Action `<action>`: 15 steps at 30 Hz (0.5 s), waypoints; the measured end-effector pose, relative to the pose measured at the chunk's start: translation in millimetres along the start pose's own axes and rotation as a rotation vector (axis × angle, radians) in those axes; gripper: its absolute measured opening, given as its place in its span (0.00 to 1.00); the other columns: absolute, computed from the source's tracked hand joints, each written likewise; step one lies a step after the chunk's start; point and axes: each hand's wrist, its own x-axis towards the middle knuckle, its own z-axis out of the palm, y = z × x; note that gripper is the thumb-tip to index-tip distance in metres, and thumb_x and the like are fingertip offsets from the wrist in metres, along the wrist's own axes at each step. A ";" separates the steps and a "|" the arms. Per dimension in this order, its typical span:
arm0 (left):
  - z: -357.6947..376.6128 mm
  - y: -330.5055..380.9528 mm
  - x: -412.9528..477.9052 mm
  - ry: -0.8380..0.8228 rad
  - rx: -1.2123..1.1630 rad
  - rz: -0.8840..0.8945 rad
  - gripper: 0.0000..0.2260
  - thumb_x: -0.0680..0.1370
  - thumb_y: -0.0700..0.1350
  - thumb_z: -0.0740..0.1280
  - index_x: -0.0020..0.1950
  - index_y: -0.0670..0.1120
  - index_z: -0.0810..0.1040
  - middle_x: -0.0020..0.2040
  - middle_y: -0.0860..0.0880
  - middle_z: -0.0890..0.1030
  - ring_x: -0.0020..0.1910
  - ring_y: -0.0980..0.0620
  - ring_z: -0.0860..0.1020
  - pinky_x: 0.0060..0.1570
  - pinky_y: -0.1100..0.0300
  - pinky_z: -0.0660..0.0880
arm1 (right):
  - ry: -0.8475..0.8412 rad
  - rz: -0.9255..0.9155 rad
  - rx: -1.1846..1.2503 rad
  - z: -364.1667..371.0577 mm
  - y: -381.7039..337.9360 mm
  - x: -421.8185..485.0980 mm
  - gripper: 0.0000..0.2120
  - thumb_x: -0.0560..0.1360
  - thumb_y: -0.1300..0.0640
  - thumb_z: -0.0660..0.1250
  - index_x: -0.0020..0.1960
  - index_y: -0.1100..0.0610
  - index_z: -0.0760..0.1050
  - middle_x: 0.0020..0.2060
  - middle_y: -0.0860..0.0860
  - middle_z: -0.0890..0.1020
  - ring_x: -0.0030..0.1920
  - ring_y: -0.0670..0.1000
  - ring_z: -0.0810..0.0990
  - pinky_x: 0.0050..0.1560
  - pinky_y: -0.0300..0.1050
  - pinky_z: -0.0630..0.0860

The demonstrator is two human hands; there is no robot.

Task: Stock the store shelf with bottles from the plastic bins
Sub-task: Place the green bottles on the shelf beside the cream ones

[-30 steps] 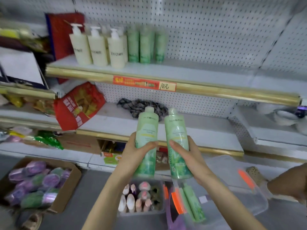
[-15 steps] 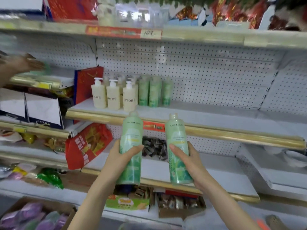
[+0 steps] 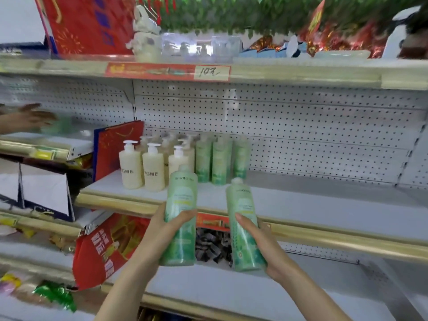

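green bottles upright, one gripped in each hand (image 3: pixel 171 224) (image 3: pixel 257 237); shelf (image 3: pixel 301 205) lies ahead and above, left bottle (image 3: pixel 181 218) nearer the stocked row (image 3: pixel 217 158)

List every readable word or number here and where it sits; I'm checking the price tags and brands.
"107": handwritten on the upper shelf price strip.
"OME": front cream pump bottle, first letters cut off.
"YOME": second cream pump bottle.
Green bottle in left hand: brand line too blurred.
Green bottle in right hand: print unreadable.
Red bag: characters illegible.

White shelf (image 3: pixel 301 205), cream pump bottles (image 3: pixel 141 169), green bottles (image 3: pixel 218 158) standing
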 end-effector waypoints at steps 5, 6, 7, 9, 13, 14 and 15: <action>3.6 -3.6 34.4 -0.017 -0.039 -0.054 0.23 0.67 0.52 0.75 0.58 0.50 0.72 0.48 0.45 0.82 0.42 0.47 0.82 0.34 0.57 0.76 | 0.053 0.046 0.029 -14.7 -4.7 51.1 0.23 0.69 0.45 0.70 0.59 0.55 0.72 0.50 0.57 0.82 0.46 0.55 0.83 0.40 0.46 0.79; 4.2 -3.3 41.4 -0.024 -0.043 -0.059 0.24 0.67 0.52 0.75 0.59 0.50 0.72 0.49 0.45 0.81 0.42 0.47 0.82 0.34 0.57 0.77 | 0.075 0.041 0.017 -17.1 -7.1 61.3 0.24 0.69 0.44 0.70 0.60 0.55 0.71 0.50 0.58 0.82 0.47 0.55 0.83 0.41 0.47 0.79; 4.9 -2.4 48.5 -0.028 -0.053 -0.069 0.24 0.68 0.51 0.74 0.60 0.49 0.71 0.49 0.44 0.81 0.42 0.47 0.82 0.34 0.57 0.76 | 0.100 0.021 0.006 -19.8 -9.2 72.4 0.25 0.68 0.44 0.70 0.60 0.55 0.71 0.51 0.58 0.81 0.47 0.55 0.82 0.41 0.47 0.78; 5.7 -1.6 64.3 -0.025 -0.088 -0.101 0.23 0.70 0.50 0.72 0.62 0.48 0.69 0.50 0.44 0.80 0.42 0.47 0.81 0.35 0.56 0.76 | 0.145 -0.049 -0.026 -23.6 -14.5 93.3 0.23 0.70 0.45 0.70 0.60 0.54 0.69 0.52 0.58 0.80 0.47 0.54 0.82 0.42 0.48 0.79; 2.4 1.8 96.5 -0.058 -0.148 -0.170 0.29 0.63 0.52 0.76 0.60 0.43 0.73 0.46 0.42 0.82 0.38 0.48 0.82 0.33 0.57 0.76 | 0.271 -0.223 -0.162 -28.0 -21.9 131.8 0.20 0.72 0.50 0.70 0.60 0.49 0.65 0.51 0.50 0.78 0.49 0.48 0.80 0.43 0.42 0.78; 0.2 2.7 104.3 -0.069 -0.169 -0.178 0.28 0.64 0.52 0.76 0.59 0.42 0.74 0.45 0.42 0.83 0.37 0.47 0.82 0.33 0.56 0.77 | 0.292 -0.255 -0.204 -28.8 -21.6 141.3 0.21 0.72 0.51 0.70 0.60 0.49 0.65 0.51 0.48 0.78 0.49 0.46 0.79 0.43 0.40 0.77; -2.3 3.6 111.4 -0.076 -0.190 -0.182 0.26 0.65 0.51 0.74 0.59 0.42 0.75 0.44 0.42 0.83 0.38 0.47 0.83 0.34 0.56 0.78 | 0.304 -0.272 -0.236 -29.6 -19.7 151.0 0.22 0.72 0.52 0.71 0.60 0.49 0.64 0.50 0.47 0.78 0.49 0.44 0.78 0.43 0.38 0.76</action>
